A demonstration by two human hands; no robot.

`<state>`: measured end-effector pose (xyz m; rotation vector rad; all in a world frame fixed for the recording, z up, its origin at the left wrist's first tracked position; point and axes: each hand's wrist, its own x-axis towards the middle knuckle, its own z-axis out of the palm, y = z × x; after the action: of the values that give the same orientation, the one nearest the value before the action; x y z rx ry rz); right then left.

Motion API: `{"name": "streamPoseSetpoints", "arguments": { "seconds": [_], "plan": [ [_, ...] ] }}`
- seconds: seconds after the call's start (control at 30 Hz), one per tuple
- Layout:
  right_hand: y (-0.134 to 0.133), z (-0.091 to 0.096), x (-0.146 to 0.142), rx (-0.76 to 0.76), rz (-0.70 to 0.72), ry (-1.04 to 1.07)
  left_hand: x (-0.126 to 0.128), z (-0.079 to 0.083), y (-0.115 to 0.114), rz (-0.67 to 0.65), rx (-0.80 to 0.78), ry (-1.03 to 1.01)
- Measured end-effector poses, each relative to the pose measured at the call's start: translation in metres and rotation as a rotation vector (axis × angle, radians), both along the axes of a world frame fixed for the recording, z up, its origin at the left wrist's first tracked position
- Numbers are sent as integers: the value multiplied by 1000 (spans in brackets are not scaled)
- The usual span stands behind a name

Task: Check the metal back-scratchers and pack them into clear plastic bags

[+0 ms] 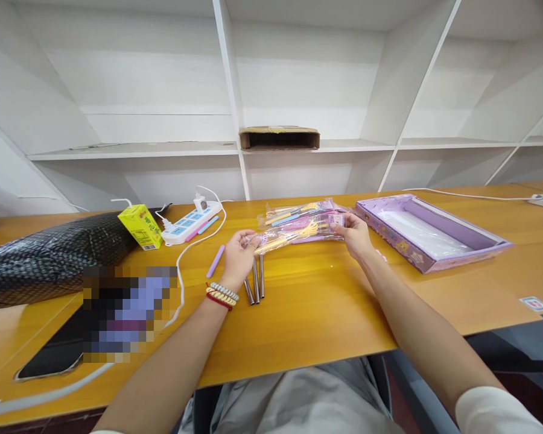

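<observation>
My left hand [239,256] and my right hand [355,234] each pinch one end of a clear plastic packet [294,234] that holds long yellow and pink items, just above the wooden table [326,313]. More clear packets [298,214] with pastel sticks lie right behind it. Under my left hand three dark metal rods [255,280] lie side by side on the table. A lilac stick [216,260] lies just left of that hand.
An open purple box [428,232] sits to the right. A white power strip [190,222] with a cable, a yellow drink carton [141,226] and a black quilted bag [49,256] lie to the left. A phone [54,355] is near the front edge. White shelves stand behind, with a cardboard box [279,138].
</observation>
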<state>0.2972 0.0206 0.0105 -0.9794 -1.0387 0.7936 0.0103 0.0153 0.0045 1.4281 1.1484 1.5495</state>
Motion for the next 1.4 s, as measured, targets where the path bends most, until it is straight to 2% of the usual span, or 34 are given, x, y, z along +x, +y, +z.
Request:
{"name": "streamPoseSetpoints", "arguments": {
  "seconds": [0.1,0.3,0.4,0.57,0.7,0.83,1.03,1.2,1.27,1.4],
  "plan": [
    [1,-1,-2,-4,1,-117,0,0,0,-3,3,-4],
    [4,-4,-1,-48,-24,-130,0,2,-1,5,-1,-7],
    [4,-6,2,-23,-21,-249,1,3,-2,16,-5,5],
    [5,-9,9,-63,-154,-368,2,4,-3,1,-12,10],
    [4,-6,8,-124,-217,-265,4,5,-4,-11,-25,8],
    [1,1,4,-112,-173,-68,4,5,-5,-26,-33,-17],
    [-1,5,5,-85,49,116,4,5,-4,-15,-47,-48],
    [-3,6,6,-81,212,69,4,8,-6,-14,-59,-82],
    [-3,5,6,-95,204,37,4,8,-6,-14,-59,-79],
    [-1,2,7,-140,66,52,4,7,-6,-13,-47,-55]
  ]
}}
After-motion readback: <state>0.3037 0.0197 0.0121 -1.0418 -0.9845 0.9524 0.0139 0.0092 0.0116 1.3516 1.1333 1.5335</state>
